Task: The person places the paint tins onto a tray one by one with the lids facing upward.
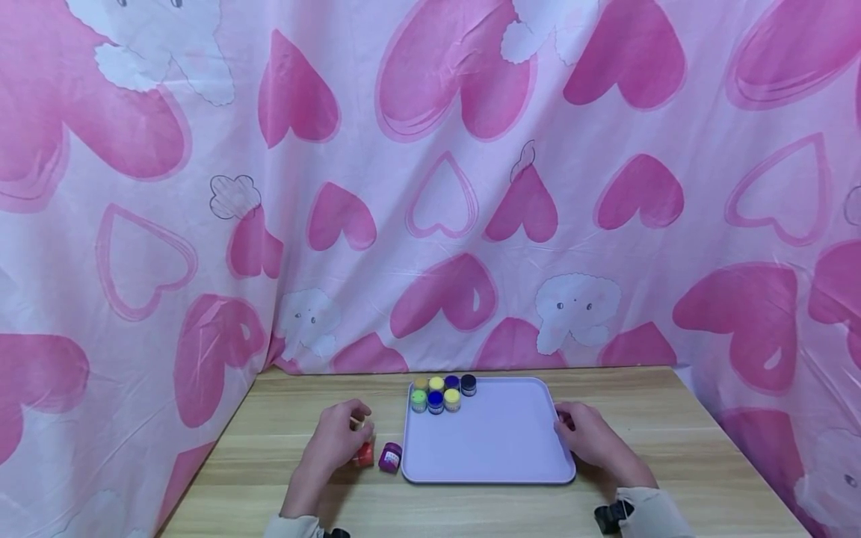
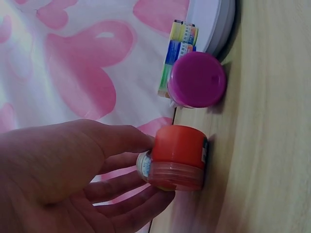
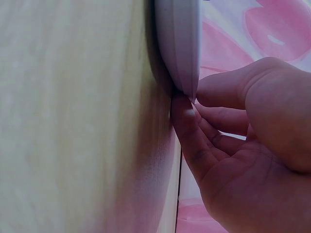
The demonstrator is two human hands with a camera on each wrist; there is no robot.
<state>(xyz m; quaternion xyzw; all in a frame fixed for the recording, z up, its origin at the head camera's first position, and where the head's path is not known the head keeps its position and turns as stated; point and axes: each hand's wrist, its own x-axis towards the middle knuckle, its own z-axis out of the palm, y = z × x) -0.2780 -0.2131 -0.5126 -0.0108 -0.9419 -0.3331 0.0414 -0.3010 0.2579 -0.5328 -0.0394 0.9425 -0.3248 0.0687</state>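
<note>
In the left wrist view, my left hand (image 2: 73,170) has thumb and fingers around a small pale-labelled paint jar (image 2: 144,165), mostly hidden behind a red paint jar (image 2: 179,148). That red jar stands on the table just in front of the fingers. Beside it, close to the tray's left edge, is a purple paint jar (image 1: 390,457). At the other side my right hand (image 1: 587,432) grips the right rim of a lilac tray (image 1: 498,441). The right wrist view shows its thumb (image 3: 221,91) at the outer side and a finger under the rim.
Two rows of paint jars sit in the tray's back left corner, among them a green jar (image 1: 419,401), a blue jar (image 1: 436,402) and a black jar (image 1: 468,385). The wooden table (image 1: 484,512) meets a pink heart-print curtain (image 1: 430,224) behind and at the sides.
</note>
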